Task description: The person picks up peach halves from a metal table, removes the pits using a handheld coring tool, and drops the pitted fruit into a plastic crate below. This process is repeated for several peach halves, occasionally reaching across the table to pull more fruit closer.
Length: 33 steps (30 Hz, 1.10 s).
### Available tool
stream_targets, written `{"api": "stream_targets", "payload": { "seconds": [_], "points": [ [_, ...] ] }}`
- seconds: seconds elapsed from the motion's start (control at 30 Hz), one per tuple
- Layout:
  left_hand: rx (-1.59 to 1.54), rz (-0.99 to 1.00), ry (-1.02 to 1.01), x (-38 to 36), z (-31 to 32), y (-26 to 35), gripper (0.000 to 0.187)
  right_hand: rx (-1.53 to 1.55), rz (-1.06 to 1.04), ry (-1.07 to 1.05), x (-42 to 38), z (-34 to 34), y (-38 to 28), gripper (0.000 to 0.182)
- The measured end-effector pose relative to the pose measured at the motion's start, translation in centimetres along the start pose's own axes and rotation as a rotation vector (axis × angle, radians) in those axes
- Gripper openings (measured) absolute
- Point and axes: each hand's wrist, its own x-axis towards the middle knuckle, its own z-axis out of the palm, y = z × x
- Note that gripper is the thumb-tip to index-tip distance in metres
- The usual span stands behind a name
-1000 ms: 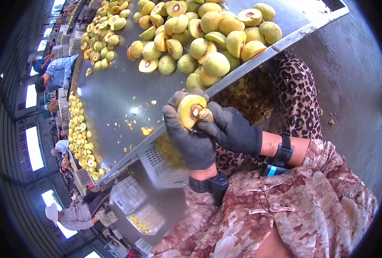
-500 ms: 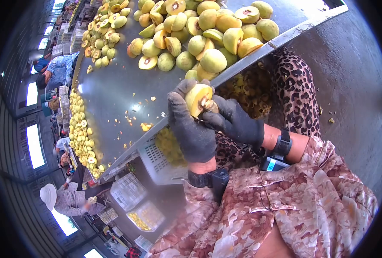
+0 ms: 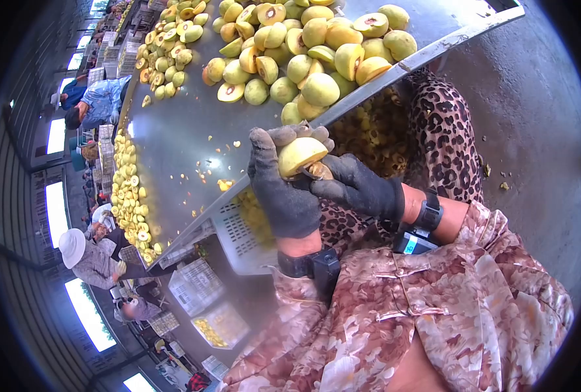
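Observation:
Both hands wear dark gloves and meet near the metal table's edge. My left hand is wrapped round a halved yellow fruit, its thumb raised on the left side. My right hand is closed at the fruit's lower right, holding a small tool that is mostly hidden by the fingers; its metal part touches the cut side. A brownish piece lies at the right fingertips. Beyond the hands, a pile of halved green-yellow fruit rests on the table.
Below the table edge stands a white crate with yellow pieces. Dark fruit scraps lie beside my leg. More crates are on the floor. Yellow halves line the table's far edge. Several other people are at the left.
The fruit half has turned in my left hand, so its outer side shows more and the cut face less. Both hands have shifted slightly. The view has moved a little.

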Motion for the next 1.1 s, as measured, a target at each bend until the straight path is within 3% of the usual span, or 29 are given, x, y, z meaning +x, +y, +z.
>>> {"api": "stream_targets", "payload": {
  "seconds": [0.17,0.3,0.4,0.47,0.53,0.57,0.67,0.73,0.77,0.8,0.87,0.97,1.07,1.1],
  "points": [
    [-0.177,0.065,-0.339,1.6,-1.6,-1.8,0.050,0.076,0.025,-0.073,-1.0,-0.2,1.0,0.045],
    [-0.143,-0.084,-0.406,1.4,-2.1,-1.8,0.052,0.170,-0.103,-0.087,-1.0,0.0,2.1,0.054],
    [-0.115,-0.116,-0.362,0.8,-2.9,-1.8,0.054,-0.091,-0.123,-0.170,-1.3,-1.1,1.8,0.055],
    [-0.132,-0.156,-0.284,0.0,-3.6,-1.6,0.054,-0.271,-0.315,-0.195,-0.8,-0.5,2.3,0.050],
    [-0.218,-0.205,-0.173,-1.1,-4.7,-1.7,0.055,-0.430,-0.034,-0.407,-1.4,-0.5,1.2,0.045],
    [0.003,-0.191,-0.079,-1.7,-5.2,-0.5,0.057,-0.512,0.104,-0.504,-1.4,-0.7,0.5,0.042],
    [-0.112,-0.027,0.127,-1.4,-13.1,-0.7,0.058,-0.253,0.192,-0.384,-1.6,-0.6,1.9,0.039],
    [0.065,0.009,0.113,-0.6,-21.9,0.8,0.060,0.001,0.205,-0.213,-0.5,-0.8,3.5,0.035],
    [0.172,0.024,0.068,0.4,-22.1,2.4,0.060,0.153,0.170,-0.081,0.5,-0.5,3.2,0.032],
    [0.241,0.068,0.166,1.2,-22.1,2.7,0.057,0.423,0.410,-0.073,0.8,-1.1,2.7,0.030],
    [0.377,0.147,0.369,3.0,-21.1,3.2,0.051,0.841,0.671,-0.051,0.9,-1.7,0.9,0.027],
    [0.884,0.297,0.225,10.9,-21.1,3.3,0.042,0.550,0.616,-0.006,0.4,-0.3,3.1,0.032],
    [0.752,0.229,0.192,17.9,-17.4,2.1,0.039,0.603,0.850,0.056,-0.1,0.5,3.7,0.034],
    [0.698,0.195,0.187,20.1,-16.5,1.3,0.038,0.720,0.816,0.023,0.3,0.0,3.5,0.034]
  ]
}}
